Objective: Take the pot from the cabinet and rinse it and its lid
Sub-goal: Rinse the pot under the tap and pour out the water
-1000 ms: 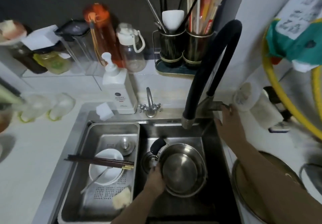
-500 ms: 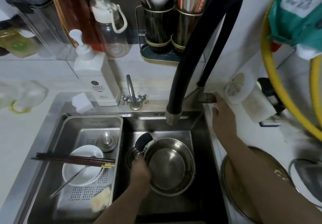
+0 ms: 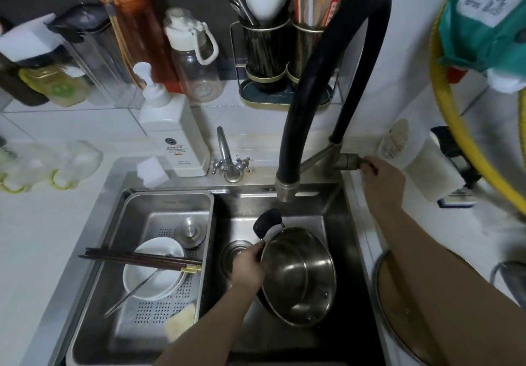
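Now the pot (image 3: 299, 276) stood tilted in the right basin of the sink (image 3: 336, 203), its mouth tipped up and toward the right wall, where half a second before it had lain nearly flat with the bottom showing square to the camera. The left hand (image 3: 247, 268) was closed on the rim at the pot's left side, just below the dark handle (image 3: 267, 221), which pointed toward the back wall of the basin. The spout end (image 3: 285, 190) of the black hose faucet hung above the back edge of the basin, and the pot's open mouth sat short of it, toward the front. No water could be seen running.

The right hand (image 3: 381, 176) had shifted from resting beside the faucet lever (image 3: 348, 161) to wrapping its fingers over the end of it, at the sink's right back corner; that suggested the water was about to be turned on, so the rinse itself looked not yet begun. The lid (image 3: 398, 303) lay flat on the counter at the sink's right edge, partly hidden by the right forearm and untouched.

In the left basin a white bowl (image 3: 155, 271) sat with dark chopsticks (image 3: 136, 260) laid across it, well apart from the pot.
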Action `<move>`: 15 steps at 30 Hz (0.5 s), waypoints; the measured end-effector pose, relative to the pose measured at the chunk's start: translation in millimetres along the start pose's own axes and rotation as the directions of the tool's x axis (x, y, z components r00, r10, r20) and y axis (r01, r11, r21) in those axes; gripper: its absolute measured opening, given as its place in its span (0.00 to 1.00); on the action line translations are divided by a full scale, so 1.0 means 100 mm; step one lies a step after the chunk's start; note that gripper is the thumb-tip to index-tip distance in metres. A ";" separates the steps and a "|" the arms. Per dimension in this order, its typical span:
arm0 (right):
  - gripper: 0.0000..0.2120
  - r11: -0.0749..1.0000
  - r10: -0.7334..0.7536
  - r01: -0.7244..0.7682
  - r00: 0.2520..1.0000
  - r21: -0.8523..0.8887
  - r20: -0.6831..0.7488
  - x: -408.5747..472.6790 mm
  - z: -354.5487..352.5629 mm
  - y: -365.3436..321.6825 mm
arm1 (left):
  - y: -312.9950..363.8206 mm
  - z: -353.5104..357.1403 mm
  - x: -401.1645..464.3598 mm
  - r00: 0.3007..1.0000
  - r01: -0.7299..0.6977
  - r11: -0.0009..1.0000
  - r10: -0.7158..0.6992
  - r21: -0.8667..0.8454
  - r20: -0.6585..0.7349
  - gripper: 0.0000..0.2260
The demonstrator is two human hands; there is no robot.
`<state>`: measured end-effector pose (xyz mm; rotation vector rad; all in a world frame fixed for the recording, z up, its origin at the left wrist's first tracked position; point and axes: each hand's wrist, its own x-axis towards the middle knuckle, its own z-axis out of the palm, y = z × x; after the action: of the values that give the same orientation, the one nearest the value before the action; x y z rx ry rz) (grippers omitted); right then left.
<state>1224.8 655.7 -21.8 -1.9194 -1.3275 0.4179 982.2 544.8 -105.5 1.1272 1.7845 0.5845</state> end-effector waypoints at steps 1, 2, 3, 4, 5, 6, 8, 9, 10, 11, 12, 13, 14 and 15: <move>0.14 1.000 0.003 -0.003 1.000 -0.003 0.008 0.01 0.00 0.01 | -0.01 0.00 -0.01 1.000 -0.011 1.000 0.011 0.002 -0.006 0.14; 0.14 1.000 0.004 -0.004 1.000 -0.011 0.016 0.01 -0.01 0.01 | -0.03 -0.01 -0.02 1.000 -0.017 1.000 0.017 0.005 -0.012 0.13; 0.14 1.000 0.003 -0.002 1.000 -0.015 0.021 0.02 -0.02 0.02 | -0.05 -0.01 -0.03 0.999 -0.030 0.999 0.030 0.016 -0.021 0.13; 0.14 1.000 0.000 0.001 1.000 -0.013 0.022 0.02 -0.02 0.01 | -0.07 -0.02 -0.04 0.999 -0.040 0.999 0.041 0.034 -0.035 0.12; 0.14 1.000 0.000 0.000 1.000 -0.006 0.022 0.02 -0.02 0.01 | -0.08 -0.05 -0.03 0.998 -0.046 0.998 0.048 0.047 -0.047 0.12; 0.14 1.000 0.007 -0.007 1.000 0.004 0.024 0.02 -0.03 0.00 | -0.08 -0.08 -0.04 0.997 -0.039 0.998 0.042 0.042 -0.057 0.11; 0.14 0.999 0.026 -0.027 0.999 0.027 0.030 0.02 -0.04 0.00 | -0.05 -0.15 -0.06 0.996 -0.043 0.999 0.041 -0.022 -0.084 0.10; 0.14 0.999 0.034 -0.035 0.999 0.035 0.035 0.03 -0.05 0.01 | -0.04 -0.19 -0.07 0.994 -0.052 0.997 0.046 -0.057 -0.101 0.11; 0.14 0.999 0.033 -0.034 0.999 0.038 0.038 0.04 -0.05 0.03 | -0.03 -0.24 -0.08 0.992 -0.060 0.994 0.049 -0.087 -0.120 0.14; 0.14 0.999 0.023 -0.025 0.999 0.034 0.040 0.04 -0.04 0.04 | 0.00 -0.28 -0.10 0.991 -0.056 0.991 0.040 -0.120 -0.131 0.15; 0.14 1.000 0.009 -0.010 0.999 0.022 0.039 0.05 -0.04 0.06 | 0.02 -0.33 -0.12 0.990 -0.050 0.986 0.028 -0.161 -0.136 0.14; 0.14 1.000 -0.001 0.001 0.999 0.006 0.039 0.06 -0.04 0.07 | 0.04 -0.37 -0.14 0.990 -0.041 0.978 0.013 -0.206 -0.137 0.13; 0.14 1.000 -0.007 0.007 0.999 -0.010 0.040 0.06 -0.04 0.07 | 0.06 -0.40 -0.16 0.990 -0.037 0.969 0.002 -0.244 -0.139 0.13; 0.14 1.000 -0.010 0.011 0.999 -0.024 0.043 0.06 -0.04 0.06 | 0.09 -0.45 -0.17 0.990 -0.027 0.963 -0.013 -0.269 -0.143 0.14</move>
<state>1234.1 658.3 -22.9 -1.9321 -1.3758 0.4414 949.8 537.7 -70.1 0.9221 1.7578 0.9046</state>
